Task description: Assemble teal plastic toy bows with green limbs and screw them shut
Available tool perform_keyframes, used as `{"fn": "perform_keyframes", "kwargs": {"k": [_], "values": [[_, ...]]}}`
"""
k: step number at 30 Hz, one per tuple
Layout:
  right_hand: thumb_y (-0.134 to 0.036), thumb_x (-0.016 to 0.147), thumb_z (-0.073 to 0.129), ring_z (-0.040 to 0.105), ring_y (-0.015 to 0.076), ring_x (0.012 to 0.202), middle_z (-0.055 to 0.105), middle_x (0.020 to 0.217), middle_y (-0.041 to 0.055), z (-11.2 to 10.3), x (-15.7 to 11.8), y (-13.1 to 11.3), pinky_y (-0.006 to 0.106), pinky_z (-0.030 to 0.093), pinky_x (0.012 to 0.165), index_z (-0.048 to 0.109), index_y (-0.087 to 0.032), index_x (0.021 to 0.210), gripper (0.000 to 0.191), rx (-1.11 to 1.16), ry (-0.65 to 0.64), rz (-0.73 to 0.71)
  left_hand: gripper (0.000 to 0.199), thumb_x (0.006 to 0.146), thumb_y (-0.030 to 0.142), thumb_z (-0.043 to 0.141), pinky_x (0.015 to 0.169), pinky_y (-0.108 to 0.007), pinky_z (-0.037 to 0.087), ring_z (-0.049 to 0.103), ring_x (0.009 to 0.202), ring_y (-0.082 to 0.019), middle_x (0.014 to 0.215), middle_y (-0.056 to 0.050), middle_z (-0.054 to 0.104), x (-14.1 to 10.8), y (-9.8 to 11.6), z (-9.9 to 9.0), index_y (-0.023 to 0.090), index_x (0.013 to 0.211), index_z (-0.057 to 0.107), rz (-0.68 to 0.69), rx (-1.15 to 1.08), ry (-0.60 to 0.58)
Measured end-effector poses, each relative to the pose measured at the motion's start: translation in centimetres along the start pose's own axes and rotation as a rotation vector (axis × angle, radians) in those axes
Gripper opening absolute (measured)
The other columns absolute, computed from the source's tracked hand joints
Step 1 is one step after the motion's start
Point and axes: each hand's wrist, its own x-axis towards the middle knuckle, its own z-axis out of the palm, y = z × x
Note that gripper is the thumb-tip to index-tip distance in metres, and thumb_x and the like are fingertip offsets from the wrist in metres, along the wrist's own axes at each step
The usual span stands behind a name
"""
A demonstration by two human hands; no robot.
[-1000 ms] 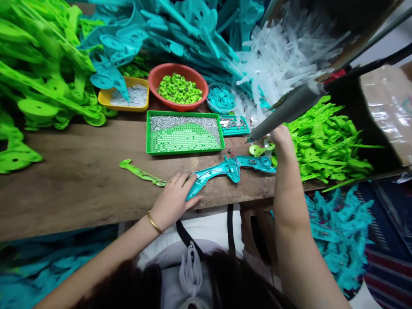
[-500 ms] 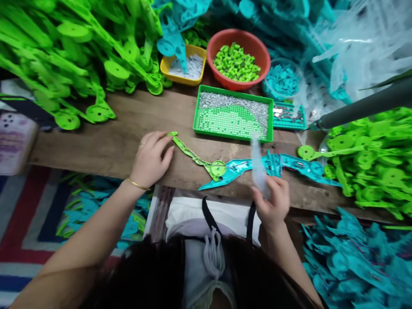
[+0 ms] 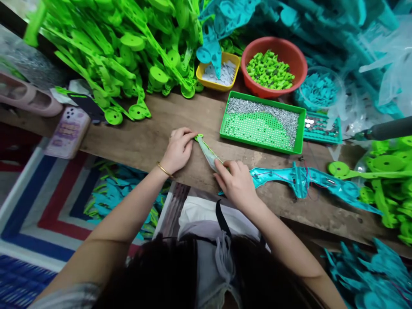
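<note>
My left hand (image 3: 178, 150) rests on the bench with its fingertips closed at the far end of a thin green plastic arm (image 3: 198, 137). Along that arm lies a translucent whitish plastic strip (image 3: 207, 153). The fingers of my right hand (image 3: 237, 180) are pressed on the strip's near end and cover the joint between the green arm and a blue toy bow body (image 3: 270, 174). The blue body stretches to the right, with its inner side up and thin wires in it.
A green perforated tray (image 3: 262, 146) of small screws stands beyond my hands. Behind it are a red bowl (image 3: 304, 64) of green pieces and a yellow bowl (image 3: 219, 87). Green parts (image 3: 131, 40) are heaped at left. A dark power screwdriver (image 3: 386, 129) is at right.
My right hand has moved left, bringing the translucent strip from over the blue body down onto the green arm. My left hand stays at the arm's end. The view has shifted left.
</note>
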Motion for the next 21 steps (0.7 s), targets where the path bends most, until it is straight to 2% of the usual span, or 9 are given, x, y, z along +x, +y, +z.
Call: {"fn": "perform_keyframes", "kwargs": {"k": [2, 6, 9, 12, 15, 21], "values": [[-0.028, 0.096, 0.05, 0.05, 0.0234, 0.087, 0.064, 0.1, 0.0111, 0.1, 0.5, -0.2, 0.037, 0.038, 0.07, 0.059, -0.017, 0.128, 0.034, -0.008, -0.028, -0.019, 0.036, 0.092, 0.019, 0.04, 0.101, -0.042, 0.042, 0.054, 0.111, -0.023, 0.115, -0.01, 0.061, 0.0, 0.2, 0.0, 0.016, 0.115, 0.067, -0.015, -0.011, -0.001], [-0.026, 0.095, 0.052, 0.051, 0.0235, 0.085, 0.065, 0.098, 0.0105, 0.1, 0.5, -0.4, 0.036, 0.038, 0.069, 0.06, -0.017, 0.126, 0.034, -0.072, -0.034, -0.042, 0.033, 0.091, 0.035, 0.052, 0.101, -0.043, 0.041, 0.052, 0.112, -0.026, 0.115, -0.011, 0.06, 0.2, 1.0, -0.2, 0.016, 0.113, 0.067, -0.061, 0.01, -0.01], [-0.034, 0.093, 0.056, 0.052, 0.0261, 0.098, 0.065, 0.112, 0.0115, -0.5, -0.3, 0.0, 0.039, 0.041, 0.08, 0.061, -0.021, 0.124, 0.034, -0.063, -0.021, -0.041, 0.031, 0.088, 0.038, 0.058, 0.099, -0.045, 0.042, 0.052, 0.11, -0.028, 0.115, -0.011, 0.06, 0.5, 1.4, -0.4, 0.016, 0.107, 0.068, -0.087, 0.04, -0.034], [-0.042, 0.094, 0.053, 0.051, 0.0279, 0.109, 0.063, 0.121, 0.0132, -1.3, -1.8, 1.0, 0.044, 0.039, 0.095, 0.06, -0.02, 0.124, 0.037, 0.004, 0.006, 0.077, 0.027, 0.087, 0.038, 0.06, 0.097, -0.045, 0.043, 0.052, 0.109, -0.029, 0.113, -0.011, 0.06, 0.9, 1.5, -0.6, 0.017, 0.103, 0.068, -0.105, 0.051, -0.052], [-0.047, 0.094, 0.052, 0.054, 0.0277, 0.108, 0.065, 0.118, 0.0146, -1.5, -3.1, 2.0, 0.047, 0.036, 0.101, 0.056, -0.015, 0.126, 0.046, 0.051, 0.006, 0.202, 0.025, 0.086, 0.038, 0.063, 0.097, -0.045, 0.043, 0.053, 0.108, -0.029, 0.111, -0.011, 0.06, 1.0, 1.5, -0.7, 0.018, 0.099, 0.068, -0.105, 0.045, -0.057], [-0.052, 0.091, 0.054, 0.058, 0.0259, 0.105, 0.068, 0.113, 0.0123, -0.6, -3.7, 2.5, 0.046, 0.032, 0.106, 0.055, -0.015, 0.123, 0.049, 0.109, 0.002, 0.252, 0.024, 0.084, 0.039, 0.065, 0.097, -0.045, 0.044, 0.054, 0.108, -0.029, 0.11, -0.01, 0.06, 0.9, 1.4, -0.6, 0.02, 0.098, 0.066, -0.115, 0.039, -0.036]]}}
